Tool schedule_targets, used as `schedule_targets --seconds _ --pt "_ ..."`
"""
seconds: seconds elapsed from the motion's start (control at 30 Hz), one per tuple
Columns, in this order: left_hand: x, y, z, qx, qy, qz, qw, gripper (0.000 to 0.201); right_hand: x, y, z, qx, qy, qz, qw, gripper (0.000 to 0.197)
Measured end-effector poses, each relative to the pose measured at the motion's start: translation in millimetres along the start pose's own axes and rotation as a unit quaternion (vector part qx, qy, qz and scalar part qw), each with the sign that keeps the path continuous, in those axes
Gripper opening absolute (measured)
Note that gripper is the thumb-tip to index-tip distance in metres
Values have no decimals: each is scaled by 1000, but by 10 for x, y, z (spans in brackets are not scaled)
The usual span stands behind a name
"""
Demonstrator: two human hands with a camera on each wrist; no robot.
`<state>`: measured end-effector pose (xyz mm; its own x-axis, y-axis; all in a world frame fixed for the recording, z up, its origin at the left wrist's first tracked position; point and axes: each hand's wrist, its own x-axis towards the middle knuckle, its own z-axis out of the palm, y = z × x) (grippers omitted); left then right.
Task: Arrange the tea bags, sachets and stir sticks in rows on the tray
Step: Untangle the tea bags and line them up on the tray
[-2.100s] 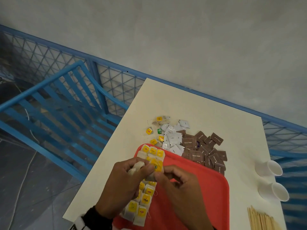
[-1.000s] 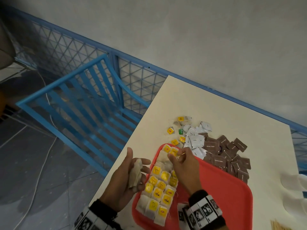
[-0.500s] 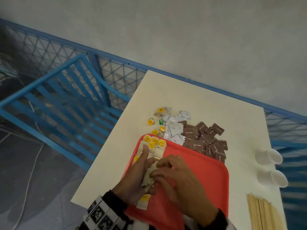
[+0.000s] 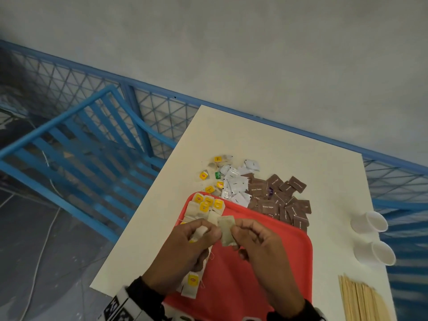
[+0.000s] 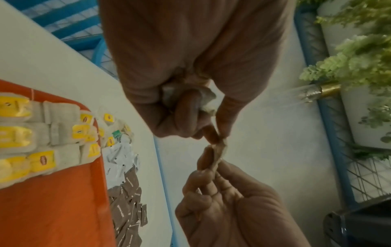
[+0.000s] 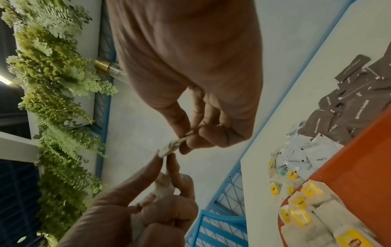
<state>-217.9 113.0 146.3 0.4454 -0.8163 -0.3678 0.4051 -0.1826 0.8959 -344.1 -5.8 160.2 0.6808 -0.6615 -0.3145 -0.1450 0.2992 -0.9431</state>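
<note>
A red tray (image 4: 266, 269) lies on the white table, with rows of yellow-tagged tea bags (image 4: 206, 207) along its left side. Above the tray, my left hand (image 4: 213, 230) and right hand (image 4: 234, 228) each pinch an edge of one plain tea bag (image 4: 227, 231). In the left wrist view the pinched tea bag (image 5: 220, 145) hangs between both thumbs. My left hand also curls round another crumpled tea bag (image 5: 206, 98) in its palm. Beyond the tray lie loose tea bags (image 4: 216, 163), white sachets (image 4: 236, 184) and brown sachets (image 4: 284, 200). Stir sticks (image 4: 361, 300) lie at bottom right.
Two white paper cups (image 4: 370, 222) (image 4: 379, 252) lie on their sides at the table's right edge. A blue slatted bench (image 4: 81, 144) and a blue mesh fence (image 4: 162, 112) stand left of and behind the table. The tray's right half (image 4: 284, 251) is bare.
A second ago my right hand was at the rows on the tray while my left held bags in its palm. Both hands have since come together and now hold one tea bag between them.
</note>
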Motion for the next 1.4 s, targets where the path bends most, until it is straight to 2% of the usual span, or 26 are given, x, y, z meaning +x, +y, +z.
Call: schedule_targets --seconds 0.2,0.27,0.33,0.37,0.43,0.47,0.57,0.67,0.77,0.9,1.03,1.2,1.3,1.4 --pt "-34 37 33 15 41 22 999 29 -13 38 22 -36 -12 -20 999 11" --pt "-37 33 31 42 43 35 998 29 -20 56 35 -56 -10 -33 998 23" --pt "-45 28 17 115 49 68 990 21 -29 91 52 -80 -3 -35 996 33" --pt "-52 24 13 157 47 88 983 17 -36 115 55 -107 -1 -44 993 30" --pt "-57 -18 -22 227 44 107 967 14 -45 176 59 -170 -4 -73 983 12" --pt "-55 -43 -48 242 48 105 963 13 -53 186 64 -179 -11 -78 981 2" --pt "-59 -98 -127 210 60 58 974 12 -44 247 42 -158 -41 -61 985 12" --pt "-51 -115 -210 159 70 14 985 12 4 251 89 -116 -62 -24 991 7" --pt "-17 -137 -357 161 107 -2 981 14 267 432 100 -117 -16 8 993 4" --pt "-29 -176 -632 178 119 -45 976 20 878 911 36 -208 45 75 974 8" --pt "-38 -231 -900 228 118 -78 963 18 1332 1200 38 -213 50 98 971 14" --pt "1 -257 -1062 215 109 -104 965 16 1549 1267 77 -205 53 128 969 14" --pt "30 -243 -1083 209 101 -102 967 16 1576 1316 86 -295 94 119 943 15" --pt "54 -225 -1093 203 98 -96 970 18 1526 1281 128 -393 129 33 910 20"
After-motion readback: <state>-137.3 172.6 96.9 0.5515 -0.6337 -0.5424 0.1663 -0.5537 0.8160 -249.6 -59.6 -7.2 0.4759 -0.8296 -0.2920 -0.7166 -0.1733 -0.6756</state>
